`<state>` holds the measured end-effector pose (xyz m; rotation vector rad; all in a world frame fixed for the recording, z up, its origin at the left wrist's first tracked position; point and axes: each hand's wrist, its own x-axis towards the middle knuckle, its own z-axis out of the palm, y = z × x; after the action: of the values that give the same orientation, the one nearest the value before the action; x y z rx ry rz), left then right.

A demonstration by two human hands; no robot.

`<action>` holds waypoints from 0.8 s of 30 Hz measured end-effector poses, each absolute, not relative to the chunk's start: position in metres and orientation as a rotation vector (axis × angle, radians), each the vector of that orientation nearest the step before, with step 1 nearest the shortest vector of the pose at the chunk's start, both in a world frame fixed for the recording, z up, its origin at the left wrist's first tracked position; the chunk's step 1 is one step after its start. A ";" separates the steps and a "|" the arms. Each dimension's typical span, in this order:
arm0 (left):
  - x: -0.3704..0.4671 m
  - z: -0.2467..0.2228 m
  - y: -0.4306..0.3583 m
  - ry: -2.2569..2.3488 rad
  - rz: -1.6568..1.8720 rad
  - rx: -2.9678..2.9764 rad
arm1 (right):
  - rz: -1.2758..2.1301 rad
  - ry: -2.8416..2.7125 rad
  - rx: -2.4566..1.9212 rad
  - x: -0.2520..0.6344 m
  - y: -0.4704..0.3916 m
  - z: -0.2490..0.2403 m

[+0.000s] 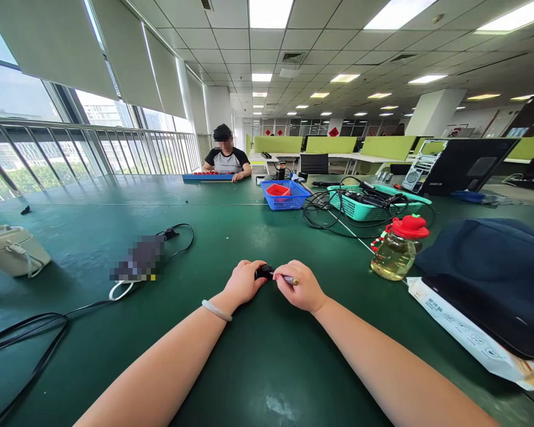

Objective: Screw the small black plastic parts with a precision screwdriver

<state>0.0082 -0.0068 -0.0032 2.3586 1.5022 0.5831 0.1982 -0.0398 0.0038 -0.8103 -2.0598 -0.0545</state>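
In the middle of the green table, my left hand (244,281) is closed round a small black object (264,271), its kind too small to make out. A pale bangle (216,310) circles the left wrist. My right hand (301,286) grips a slim pen-like tool (291,280) with a brownish-gold rear end. The tool's front end points left at the black object and is partly covered by my fingers; whether it touches cannot be told.
A person (226,155) sits across the table (249,231) behind a blue tray (209,178). Further out stand a blue basket (285,201), a teal basket of cables (358,209) and a red-capped bottle (394,255). A dark blue bag (493,261) lies right, a cable (26,338) left.
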 end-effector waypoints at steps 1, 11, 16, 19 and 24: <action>0.008 -0.003 -0.007 1.501 0.582 2.356 | -0.020 -2.044 -0.841 0.199 -0.040 0.004; 0.008 -0.004 -0.007 1.510 0.570 2.363 | 0.058 -1.974 -0.881 0.201 -0.040 0.006; 0.009 -0.003 -0.007 1.506 0.572 2.366 | 0.050 -1.994 -0.876 0.201 -0.040 0.005; 0.009 -0.001 -0.008 1.509 0.567 2.365 | 0.065 -1.967 -0.898 0.201 -0.040 0.005; 0.009 -0.002 -0.008 1.507 0.573 2.365 | 0.013 -1.966 -0.864 0.202 -0.040 0.005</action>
<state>0.0090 -0.0076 -0.0024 2.3650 1.5069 0.5730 0.2017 -0.0404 0.0054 -0.8636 -1.9657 0.0127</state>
